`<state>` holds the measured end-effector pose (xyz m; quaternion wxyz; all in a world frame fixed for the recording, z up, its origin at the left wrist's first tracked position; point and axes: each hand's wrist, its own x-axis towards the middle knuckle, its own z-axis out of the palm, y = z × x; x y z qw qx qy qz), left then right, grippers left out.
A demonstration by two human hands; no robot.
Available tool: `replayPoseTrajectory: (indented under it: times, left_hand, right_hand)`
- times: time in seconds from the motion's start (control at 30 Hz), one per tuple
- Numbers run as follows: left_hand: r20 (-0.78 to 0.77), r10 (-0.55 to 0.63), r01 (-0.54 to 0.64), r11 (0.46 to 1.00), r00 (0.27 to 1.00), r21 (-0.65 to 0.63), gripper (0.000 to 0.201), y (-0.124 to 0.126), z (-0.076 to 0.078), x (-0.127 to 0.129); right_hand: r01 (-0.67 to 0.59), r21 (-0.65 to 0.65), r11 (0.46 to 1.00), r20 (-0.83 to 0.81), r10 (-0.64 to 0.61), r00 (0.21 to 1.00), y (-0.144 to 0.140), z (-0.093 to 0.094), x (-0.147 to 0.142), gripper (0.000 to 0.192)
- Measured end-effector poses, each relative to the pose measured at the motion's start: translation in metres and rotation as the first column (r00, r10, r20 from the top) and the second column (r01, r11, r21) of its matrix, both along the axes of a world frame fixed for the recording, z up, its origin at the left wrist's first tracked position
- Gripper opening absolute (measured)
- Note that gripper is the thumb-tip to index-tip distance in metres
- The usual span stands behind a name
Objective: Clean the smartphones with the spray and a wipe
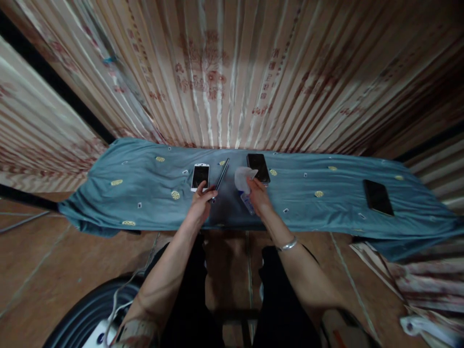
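Head cam has me looking down at the bench (145, 203) with its blue cloth: my left hand (200, 202) is curled around the near end of a thin dark stylus (221, 176), right next to the white phone (200, 176). My right hand (256, 194) is pinching a white wipe (242, 178) just beside a black phone (258, 167); another black phone (378, 197) lies well off to the right.

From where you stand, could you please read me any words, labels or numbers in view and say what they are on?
Nothing can be read.
Curtain: red printed characters and floral motifs, too blurred to make out.
White phone, black phone and dark phone: screens dark, no brand visible.
Blue cloth: small yellow motifs, no text.
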<state>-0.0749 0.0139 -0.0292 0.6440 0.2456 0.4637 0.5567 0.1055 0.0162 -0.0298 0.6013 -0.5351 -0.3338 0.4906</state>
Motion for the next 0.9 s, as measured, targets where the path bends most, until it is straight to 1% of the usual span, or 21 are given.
replayPoseTrajectory:
  times: [0.07,0.13,0.23,0.33,0.4,0.5,0.57,0.63,0.7,0.83,0.9]
  left_hand:
    - [0.067,-0.063,0.066,0.997,0.996,-0.037,0.063,-0.008,0.004,0.008]
    - [0.115,-0.116,0.123,0.991,0.987,-0.058,0.058,-0.013,0.009,0.015]
    - [0.177,-0.181,0.195,0.978,0.967,-0.07,0.052,-0.021,0.013,0.024]
    - [0.214,-0.235,0.257,0.963,0.948,-0.078,0.052,-0.027,0.015,0.029]
    - [0.22,-0.252,0.279,0.955,0.942,-0.1,0.054,-0.031,0.016,0.032]
    - [0.208,-0.26,0.287,0.951,0.943,-0.113,0.058,-0.034,0.016,0.034]
    - [0.206,-0.269,0.292,0.952,0.941,-0.089,0.061,-0.034,0.016,0.033]
    - [0.209,-0.266,0.285,0.956,0.941,-0.066,0.062,-0.033,0.016,0.031]
    - [0.207,-0.252,0.266,0.963,0.945,-0.042,0.059,-0.032,0.016,0.029]
    - [0.176,-0.267,0.261,0.964,0.948,0.058,0.036,-0.028,0.018,0.025]
    - [0.155,-0.266,0.253,0.962,0.951,0.1,0.032,-0.027,0.018,0.024]
  right_hand:
    - [0.038,0.048,0.998,0.066,-0.041,0.997,0.002,0.005,0.006,0.026]
    - [0.039,0.171,0.985,0.27,-0.085,0.959,0.002,0.013,0.012,0.032]
    - [-0.047,0.291,0.956,0.489,-0.106,0.866,-0.001,0.022,0.018,0.045]
    - [-0.146,0.358,0.922,0.638,-0.127,0.76,-0.006,0.025,0.018,0.053]
    - [-0.214,0.373,0.903,0.723,-0.138,0.677,-0.009,0.023,0.017,0.055]
    - [-0.313,0.334,0.889,0.829,-0.119,0.546,-0.01,0.016,0.015,0.055]
    - [-0.363,0.309,0.879,0.865,-0.1,0.492,-0.011,0.011,0.014,0.055]
    - [-0.41,0.309,0.858,0.877,-0.09,0.472,-0.012,0.007,0.012,0.055]
    - [-0.456,0.318,0.832,0.881,-0.081,0.466,-0.016,0.004,0.008,0.056]
    - [-0.515,0.332,0.79,0.88,-0.062,0.47,-0.028,0.001,-0.004,0.056]
    - [-0.534,0.329,0.779,0.879,-0.045,0.475,-0.034,0.0,-0.009,0.054]
